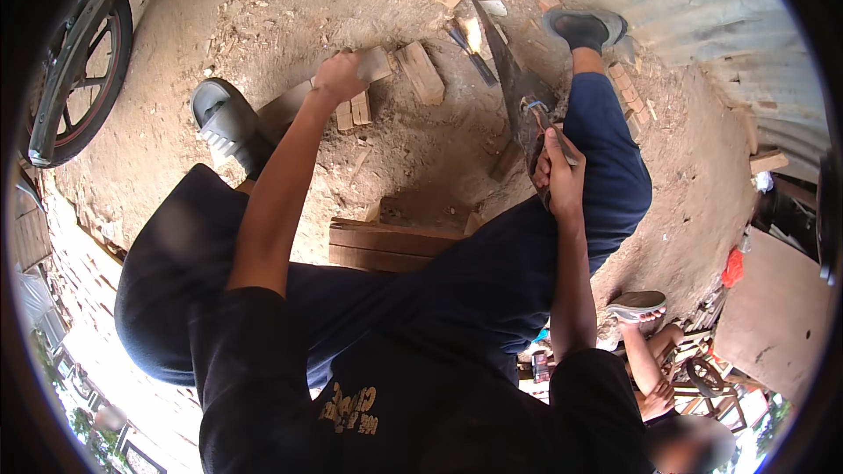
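Brown wood, a plank [378, 63], lies ahead of me to the left, slanting toward my left sandal [235, 127]. My left hand [341, 76] is bent tightly down over it, though I cannot see the fingertips. Small blocks [354, 111] sit at its near side; whether they prop it, I cannot tell. If they do, uneven pressure from my palm could tip the plank or slide it into that foot.

My right hand [559, 167] is wrapped around the handle of a saw [514, 75], thumb laid along it, the blade pointing forward and apart from the plank. It sits close beside my right trouser leg [606, 132], so a careless swing could snag cloth or shin. The dark slender tool [471, 53] near the blade might catch it too. Further out, a loose block [421, 73] on the dirt floor [421, 158] could trip a foot placed without looking.
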`<action>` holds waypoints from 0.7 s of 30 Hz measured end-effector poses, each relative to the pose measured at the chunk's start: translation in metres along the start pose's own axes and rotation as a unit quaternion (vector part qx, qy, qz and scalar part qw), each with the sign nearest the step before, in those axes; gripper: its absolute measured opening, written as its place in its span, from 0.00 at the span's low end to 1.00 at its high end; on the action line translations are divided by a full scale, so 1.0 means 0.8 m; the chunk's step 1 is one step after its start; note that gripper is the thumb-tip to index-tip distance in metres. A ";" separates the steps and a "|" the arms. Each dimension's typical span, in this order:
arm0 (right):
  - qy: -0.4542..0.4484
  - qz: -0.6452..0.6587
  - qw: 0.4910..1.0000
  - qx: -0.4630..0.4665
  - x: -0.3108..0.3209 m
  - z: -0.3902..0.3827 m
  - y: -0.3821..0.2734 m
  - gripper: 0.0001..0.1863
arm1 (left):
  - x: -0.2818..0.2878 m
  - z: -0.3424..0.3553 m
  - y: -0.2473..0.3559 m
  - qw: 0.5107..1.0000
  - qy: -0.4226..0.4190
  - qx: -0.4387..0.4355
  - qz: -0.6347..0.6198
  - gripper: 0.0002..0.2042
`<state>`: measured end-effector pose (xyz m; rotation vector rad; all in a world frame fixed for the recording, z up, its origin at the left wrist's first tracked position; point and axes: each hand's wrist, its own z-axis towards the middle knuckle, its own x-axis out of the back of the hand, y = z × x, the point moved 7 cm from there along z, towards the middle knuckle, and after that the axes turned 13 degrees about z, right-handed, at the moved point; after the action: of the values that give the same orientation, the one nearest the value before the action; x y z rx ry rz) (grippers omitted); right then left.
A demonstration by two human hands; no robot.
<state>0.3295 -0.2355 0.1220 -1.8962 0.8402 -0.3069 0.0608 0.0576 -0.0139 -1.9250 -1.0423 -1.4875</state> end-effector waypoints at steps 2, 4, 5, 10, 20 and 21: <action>-0.001 -0.002 1.000 0.003 -0.001 0.000 0.000 0.20 | 0.002 0.002 0.011 1.000 -0.020 0.009 0.012 0.29; 0.006 -0.010 1.000 0.007 0.001 -0.002 -0.001 0.20 | 0.008 0.003 0.022 0.996 -0.078 0.031 0.014 0.30; 0.007 -0.013 1.000 0.008 -0.002 -0.002 -0.003 0.20 | 0.012 0.001 0.023 0.998 -0.061 0.023 0.010 0.32; 0.004 -0.014 1.000 0.000 0.001 0.001 0.000 0.20 | 0.012 -0.001 0.020 0.999 -0.019 0.032 0.019 0.38; -0.004 -0.020 1.000 0.005 -0.001 0.001 0.002 0.20 | -0.004 -0.007 0.013 0.998 0.020 0.051 0.003 0.42; -0.002 -0.020 1.000 0.005 0.000 0.000 0.003 0.20 | 0.002 -0.013 0.011 0.998 0.035 0.055 0.007 0.42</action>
<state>0.3284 -0.2358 0.1199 -1.9062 0.7969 -0.3303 0.0621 0.0448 -0.0088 -1.7884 -1.0548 -1.4473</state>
